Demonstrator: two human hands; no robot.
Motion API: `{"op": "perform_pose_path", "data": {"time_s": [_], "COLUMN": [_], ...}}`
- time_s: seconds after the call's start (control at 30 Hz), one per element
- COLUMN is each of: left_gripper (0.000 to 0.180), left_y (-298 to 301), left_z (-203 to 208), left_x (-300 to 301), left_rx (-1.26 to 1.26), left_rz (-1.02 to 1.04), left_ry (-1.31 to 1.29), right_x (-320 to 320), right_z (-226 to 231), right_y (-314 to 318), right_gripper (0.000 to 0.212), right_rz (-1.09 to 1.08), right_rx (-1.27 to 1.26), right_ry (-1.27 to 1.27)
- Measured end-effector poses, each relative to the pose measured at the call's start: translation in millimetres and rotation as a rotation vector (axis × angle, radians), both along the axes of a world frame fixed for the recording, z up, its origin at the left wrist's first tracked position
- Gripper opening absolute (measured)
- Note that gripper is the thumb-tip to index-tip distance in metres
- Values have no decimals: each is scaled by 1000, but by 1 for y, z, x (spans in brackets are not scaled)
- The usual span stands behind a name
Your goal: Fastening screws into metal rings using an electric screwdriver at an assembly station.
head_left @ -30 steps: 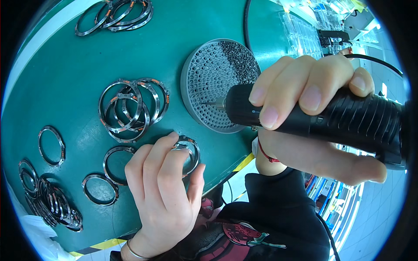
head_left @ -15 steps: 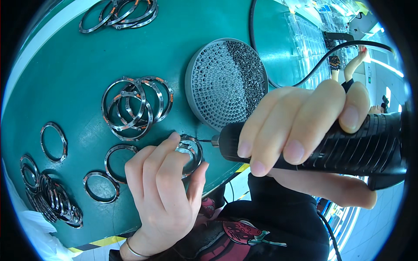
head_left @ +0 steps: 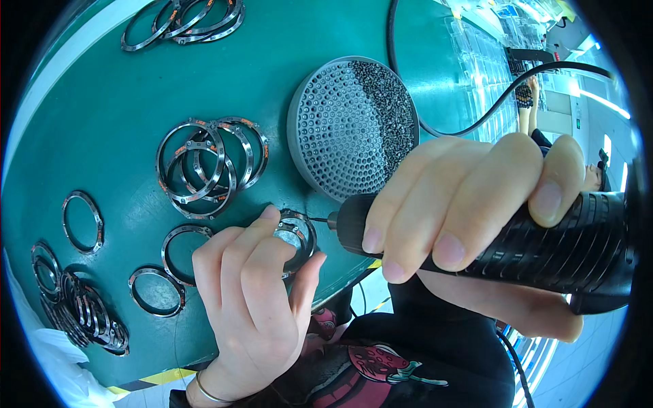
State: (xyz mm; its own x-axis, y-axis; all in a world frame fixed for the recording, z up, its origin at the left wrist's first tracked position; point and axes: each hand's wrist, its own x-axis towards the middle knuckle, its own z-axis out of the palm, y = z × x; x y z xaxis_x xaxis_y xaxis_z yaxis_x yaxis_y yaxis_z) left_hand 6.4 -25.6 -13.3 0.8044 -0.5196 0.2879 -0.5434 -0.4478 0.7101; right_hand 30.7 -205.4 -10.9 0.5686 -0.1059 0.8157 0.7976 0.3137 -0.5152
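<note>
My left hand [head_left: 255, 292] grips a dark metal ring [head_left: 307, 234] on edge against the green table, thumb and fingers around its near side. A black electric screwdriver [head_left: 544, 238] is wrapped in my right hand [head_left: 469, 204], lying almost level. Its thin bit points left, and the tip meets or nearly meets the ring's outer rim. Just beyond the bit stands a round grey dish [head_left: 333, 129], with pitted holes on the left and many tiny dark screws [head_left: 388, 109] heaped on the right. Two more rings, one an upright-looking loop [head_left: 165, 251], lie left of my left hand.
Several overlapping rings [head_left: 221, 163] lie mid-table, with another group [head_left: 197, 27] at the far left. A dense stack of rings [head_left: 88, 313] sits by the left edge. A black cable [head_left: 490, 119] curves across the right side. Clear plastic trays [head_left: 476, 75] stand beyond; another person's arm [head_left: 534, 105] shows there.
My right hand and the screwdriver's rear have dipped slightly, with the bit still at the ring. My left hand keeps its hold. The background person's arm has moved down and left.
</note>
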Motion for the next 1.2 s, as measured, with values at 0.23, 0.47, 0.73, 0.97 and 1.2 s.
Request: {"op": "perform_pose_path", "data": {"time_s": [0.23,0.47,0.73,0.97,1.2], "left_gripper": [42,41,48,20,20], "left_y": [-2,-2,-3,0,1], "left_z": [-1,-2,1,0,2], "left_x": [0,-1,-5,-4,-4], "left_rx": [-9,0,-68,-4,-13], "left_rz": [12,28,108,104,110], "left_ry": [-6,-21,125,9,14], "right_x": [-5,3,2,-3,-3], "right_z": [25,-3,28,41,35], "right_y": [-5,-5,-17,-18,-29], "right_gripper": [80,80,70,62,57], "right_rz": [70,53,95,170,205], "right_rx": [-203,-27,-68,-35,4], "right_ry": [194,-71,165,453,276]}}
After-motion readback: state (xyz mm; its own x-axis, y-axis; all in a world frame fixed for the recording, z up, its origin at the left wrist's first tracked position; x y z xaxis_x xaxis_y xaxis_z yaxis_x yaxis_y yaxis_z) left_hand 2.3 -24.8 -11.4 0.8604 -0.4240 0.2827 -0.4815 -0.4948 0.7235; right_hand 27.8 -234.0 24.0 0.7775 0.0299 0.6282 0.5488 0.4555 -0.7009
